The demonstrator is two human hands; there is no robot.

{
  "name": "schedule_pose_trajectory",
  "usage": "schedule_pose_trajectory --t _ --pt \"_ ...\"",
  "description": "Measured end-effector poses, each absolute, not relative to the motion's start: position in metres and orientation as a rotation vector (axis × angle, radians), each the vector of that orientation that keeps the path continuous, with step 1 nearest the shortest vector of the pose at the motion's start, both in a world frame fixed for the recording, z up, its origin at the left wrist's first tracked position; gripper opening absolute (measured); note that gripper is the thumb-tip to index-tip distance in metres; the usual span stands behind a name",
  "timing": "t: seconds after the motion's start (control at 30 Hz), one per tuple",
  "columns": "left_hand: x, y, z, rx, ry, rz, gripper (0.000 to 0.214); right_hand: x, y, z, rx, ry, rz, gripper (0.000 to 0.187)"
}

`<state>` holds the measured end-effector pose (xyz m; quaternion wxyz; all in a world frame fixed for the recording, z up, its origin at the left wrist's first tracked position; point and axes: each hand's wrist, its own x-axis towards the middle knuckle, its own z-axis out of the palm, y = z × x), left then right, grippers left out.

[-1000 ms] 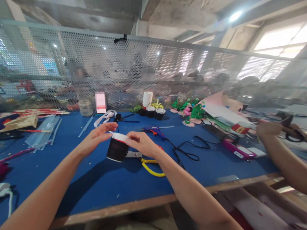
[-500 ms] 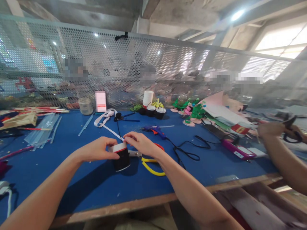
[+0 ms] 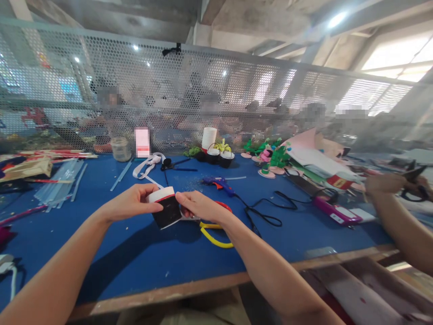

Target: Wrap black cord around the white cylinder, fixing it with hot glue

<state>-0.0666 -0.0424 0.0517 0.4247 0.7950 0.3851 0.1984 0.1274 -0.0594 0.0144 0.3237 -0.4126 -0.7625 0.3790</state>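
A small paper cup (image 3: 167, 212), wrapped in black with a white band and a thin red line at its top, is held tilted above the blue table. My left hand (image 3: 137, 203) grips its left side, thumb across the front. At the right side, my right hand (image 3: 192, 204) has its fingers closed against the cup; their tips are partly hidden. White ribbon (image 3: 138, 171) lies in loops behind the cup, one strand running toward it. Scissors with yellow and red handles (image 3: 216, 239) lie beneath my right wrist, partly covered.
A blue glue gun (image 3: 219, 183) with a black cord lies behind my right hand. Black cups with handles (image 3: 226, 158) and a white cup stack (image 3: 209, 137) stand farther back. Clear glue sticks (image 3: 61, 185) lie left. At right, another person's hand (image 3: 385, 185) holds dark scissors.
The cup has been lifted slightly and tilted, its bottom swinging left. My right hand has moved from the rim down to the cup's right side.
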Motion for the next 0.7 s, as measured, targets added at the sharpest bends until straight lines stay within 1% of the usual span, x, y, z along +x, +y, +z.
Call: schedule_pose_trajectory --t 0.13,0.2,0.33,0.53,0.6,0.7 --pt "-0.067 -0.035 0.046 2.082 1.099 0.618 0.026 0.132 -0.059 0.019 -1.173 -1.943 0.706 0.041" --pt "-0.066 -0.03 0.041 2.198 1.247 0.758 0.026 0.133 -0.061 0.021 -1.155 -1.924 0.686 0.037" --pt "-0.062 -0.024 0.032 2.263 1.444 0.933 0.026 0.132 -0.067 0.025 -1.1 -2.055 0.863 0.032" --pt "-0.054 -0.029 0.027 2.178 1.41 1.017 0.023 0.135 -0.066 0.022 -1.091 -2.326 1.174 0.029" --pt "-0.053 -0.031 0.028 2.099 1.371 1.022 0.023 0.138 -0.063 0.021 -1.144 -2.375 1.213 0.029" --pt "-0.051 -0.032 0.027 1.995 1.317 1.013 0.023 0.139 -0.058 0.019 -1.271 -2.246 1.178 0.037"
